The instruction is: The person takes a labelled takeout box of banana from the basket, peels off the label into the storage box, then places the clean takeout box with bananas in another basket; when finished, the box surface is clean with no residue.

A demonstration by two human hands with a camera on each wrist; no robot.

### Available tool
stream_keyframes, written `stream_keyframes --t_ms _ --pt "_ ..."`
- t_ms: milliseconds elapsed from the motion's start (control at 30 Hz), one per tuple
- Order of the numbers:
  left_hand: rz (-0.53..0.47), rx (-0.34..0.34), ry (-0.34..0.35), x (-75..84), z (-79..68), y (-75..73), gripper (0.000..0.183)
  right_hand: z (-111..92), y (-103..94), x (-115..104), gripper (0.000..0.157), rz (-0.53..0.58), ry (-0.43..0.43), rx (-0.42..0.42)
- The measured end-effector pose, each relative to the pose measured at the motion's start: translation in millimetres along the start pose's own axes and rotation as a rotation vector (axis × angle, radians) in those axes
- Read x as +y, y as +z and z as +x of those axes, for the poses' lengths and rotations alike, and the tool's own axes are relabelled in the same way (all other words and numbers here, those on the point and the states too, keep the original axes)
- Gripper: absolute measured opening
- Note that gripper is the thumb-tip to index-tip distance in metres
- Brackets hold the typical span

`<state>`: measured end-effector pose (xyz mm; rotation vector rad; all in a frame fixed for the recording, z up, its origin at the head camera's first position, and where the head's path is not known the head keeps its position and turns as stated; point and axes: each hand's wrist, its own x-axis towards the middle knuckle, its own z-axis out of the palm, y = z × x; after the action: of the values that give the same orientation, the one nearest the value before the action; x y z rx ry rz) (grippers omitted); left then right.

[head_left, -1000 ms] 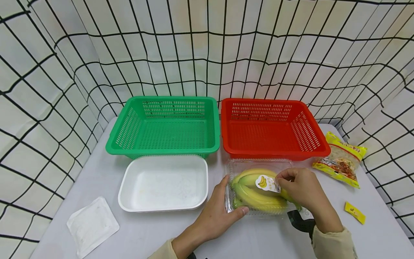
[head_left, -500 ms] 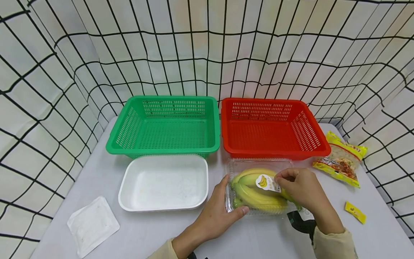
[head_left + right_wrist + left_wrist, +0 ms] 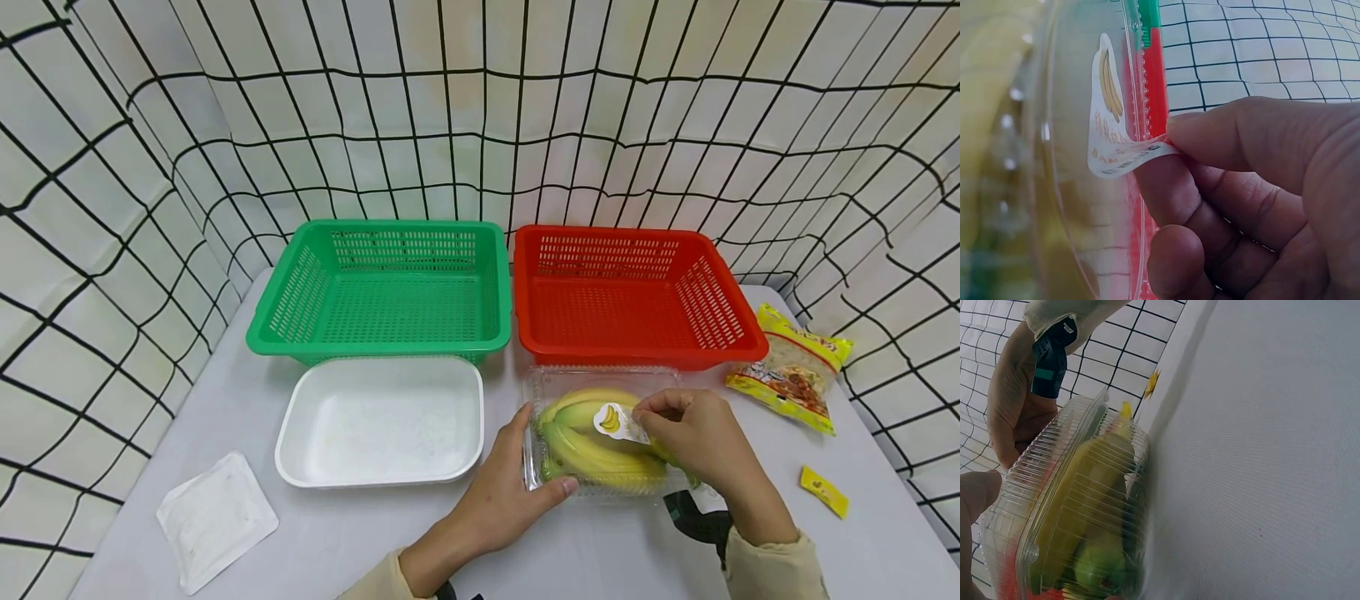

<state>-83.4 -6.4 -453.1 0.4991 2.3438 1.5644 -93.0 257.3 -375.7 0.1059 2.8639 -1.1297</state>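
Observation:
A clear plastic clamshell box [image 3: 592, 377] with bananas [image 3: 600, 468] inside lies on the table in front of the red basket. My left hand [image 3: 498, 500] holds the box at its left side, fingers along the side wall and thumb at the front edge. Thumb and forefinger of my right hand [image 3: 701, 433] pinch the right end of a white banana sticker [image 3: 617, 422] on the lid. In the right wrist view that end of the sticker [image 3: 1102, 134] curls up off the plastic, while its other end lies against the lid.
Behind stand a green basket [image 3: 382, 348] and a red basket [image 3: 637, 354]. A white tray [image 3: 378, 425] sits left of the box, a flat white packet [image 3: 217, 525] further left. A yellow snack bag [image 3: 791, 367] and small yellow sachet [image 3: 823, 492] lie right. Black netting [image 3: 480, 137] surrounds the table.
My right fingers have shifted slightly left with the pinched end of the sticker. My left hand and the box stay in place.

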Motion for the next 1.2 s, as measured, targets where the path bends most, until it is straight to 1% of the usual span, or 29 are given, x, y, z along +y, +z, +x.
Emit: stream_keyframes --t_ms 133,467,633,933,1200 --pt "-0.004 -0.002 0.003 -0.4 0.3 0.0 0.107 -1.4 1.0 -1.1 0.012 0.023 -0.010 0.000" --pt "0.002 0.001 -0.003 -1.5 0.2 0.2 0.107 -2.0 3.2 -4.2 0.012 0.044 0.006 -0.012" --pt "0.004 0.005 -0.004 -1.3 0.0 0.5 0.107 -3.0 5.0 -7.0 0.012 0.075 0.009 -0.024" --pt "0.005 0.005 -0.006 -0.7 -0.3 0.5 0.107 -5.6 9.9 -11.4 0.011 0.112 0.000 -0.026" --pt "0.006 0.001 -0.009 -0.5 -0.6 0.3 0.106 -7.6 13.6 -16.5 0.008 0.132 -0.036 -0.024"
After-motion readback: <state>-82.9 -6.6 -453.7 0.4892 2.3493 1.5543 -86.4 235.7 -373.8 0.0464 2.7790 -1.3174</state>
